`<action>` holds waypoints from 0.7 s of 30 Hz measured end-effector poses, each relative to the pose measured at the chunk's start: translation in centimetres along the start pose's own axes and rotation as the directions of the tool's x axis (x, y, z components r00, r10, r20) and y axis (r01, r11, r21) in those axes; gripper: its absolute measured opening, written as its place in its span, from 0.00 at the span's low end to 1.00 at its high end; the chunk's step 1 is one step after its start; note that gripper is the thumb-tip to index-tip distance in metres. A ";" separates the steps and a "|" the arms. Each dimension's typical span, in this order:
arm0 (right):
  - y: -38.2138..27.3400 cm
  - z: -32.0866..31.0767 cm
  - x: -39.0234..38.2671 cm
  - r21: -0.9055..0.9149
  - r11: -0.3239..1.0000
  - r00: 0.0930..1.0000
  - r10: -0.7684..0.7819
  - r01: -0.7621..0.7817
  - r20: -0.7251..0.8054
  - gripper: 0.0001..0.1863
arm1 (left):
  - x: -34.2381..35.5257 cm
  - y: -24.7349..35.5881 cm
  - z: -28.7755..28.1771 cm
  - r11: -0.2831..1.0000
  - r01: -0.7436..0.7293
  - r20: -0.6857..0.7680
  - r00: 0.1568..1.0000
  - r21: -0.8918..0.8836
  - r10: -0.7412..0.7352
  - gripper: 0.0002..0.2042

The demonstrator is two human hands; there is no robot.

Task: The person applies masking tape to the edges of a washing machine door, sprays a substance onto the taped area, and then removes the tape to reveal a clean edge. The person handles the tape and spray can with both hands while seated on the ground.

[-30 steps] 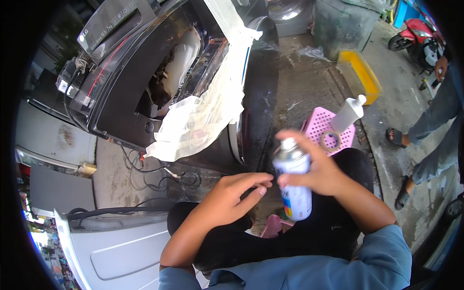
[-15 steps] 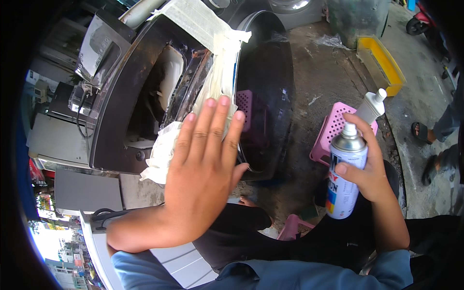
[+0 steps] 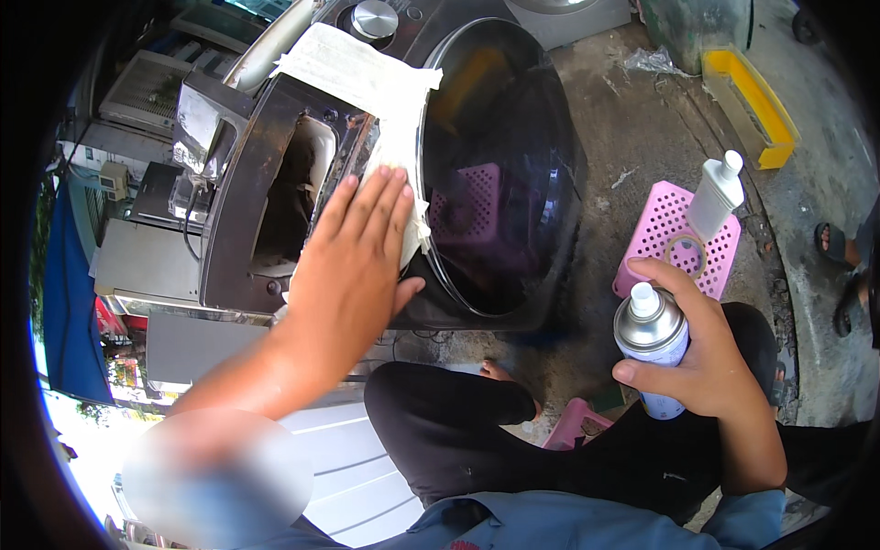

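Observation:
My left hand [image 3: 344, 261] lies flat, fingers stretched, on pale masking tape and paper [image 3: 401, 128] stuck along the edge of a dark appliance, apparently a washing machine [image 3: 222, 252]. Right of the masking is its round, glossy black door [image 3: 518, 128]. To the left, an opening [image 3: 298, 188] shows a whitish inner part and rusty, worn edges. In my right hand [image 3: 720, 371] is a spray can [image 3: 652, 323] with a white nozzle and silver top, held upright above my lap. My thumb and fingers wrap round it; the forefinger is off the nozzle.
A pink perforated stool [image 3: 653, 229] carries a white bottle [image 3: 715, 202] and a ring-shaped roll [image 3: 672, 247]. Beyond it lies a yellow-lined tray [image 3: 753, 108]. Clear plastic [image 3: 653, 61] lies on the ground, and another person's sandalled foot [image 3: 830, 242] shows at the right.
The view has shifted, showing more of the black door and the stool top. My left hand stays flat on the masking; the spray can's top now tilts more toward the view.

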State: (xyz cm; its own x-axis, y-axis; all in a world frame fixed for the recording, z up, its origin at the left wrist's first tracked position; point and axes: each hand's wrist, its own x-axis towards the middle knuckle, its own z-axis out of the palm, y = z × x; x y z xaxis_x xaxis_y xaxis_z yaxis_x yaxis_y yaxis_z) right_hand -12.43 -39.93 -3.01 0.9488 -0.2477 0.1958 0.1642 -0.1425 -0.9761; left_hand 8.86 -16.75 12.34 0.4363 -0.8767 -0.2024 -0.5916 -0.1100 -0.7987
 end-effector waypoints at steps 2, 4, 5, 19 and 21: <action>-0.1 -0.3 -0.2 -0.026 0.999 1.000 -0.026 0.026 -0.008 0.44 | 0.7 -0.5 -0.4 0.997 -0.029 0.043 0.999 0.072 0.026 0.44; -0.4 -0.5 -0.4 -0.031 0.999 1.000 -0.012 0.012 -0.009 0.44 | 1.3 -1.0 -1.5 0.993 -0.019 0.048 0.999 0.116 0.013 0.45; -0.4 -0.6 -0.5 -0.033 0.999 1.000 -0.012 0.011 -0.008 0.44 | 1.5 -1.2 -1.9 0.990 -0.013 0.052 0.999 0.137 0.006 0.46; 0.6 -0.3 -1.4 -0.084 0.993 0.997 0.078 -0.079 -0.013 0.44 | -1.7 2.7 1.6 0.999 0.043 -0.043 0.998 -0.004 -0.043 0.41; 0.8 0.0 -1.1 -0.111 0.991 0.997 0.070 -0.071 -0.019 0.44 | -1.5 2.9 1.8 0.997 0.068 -0.081 0.994 -0.028 -0.070 0.40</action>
State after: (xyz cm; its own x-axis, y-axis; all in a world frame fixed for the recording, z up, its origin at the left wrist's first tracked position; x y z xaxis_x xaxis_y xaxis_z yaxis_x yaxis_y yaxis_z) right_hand -13.34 -39.77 -3.99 0.9528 -0.2749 0.1290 0.0651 -0.2301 -0.9710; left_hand 7.72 -14.90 9.27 0.4205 -0.9019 -0.0994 -0.5791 -0.1824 -0.7946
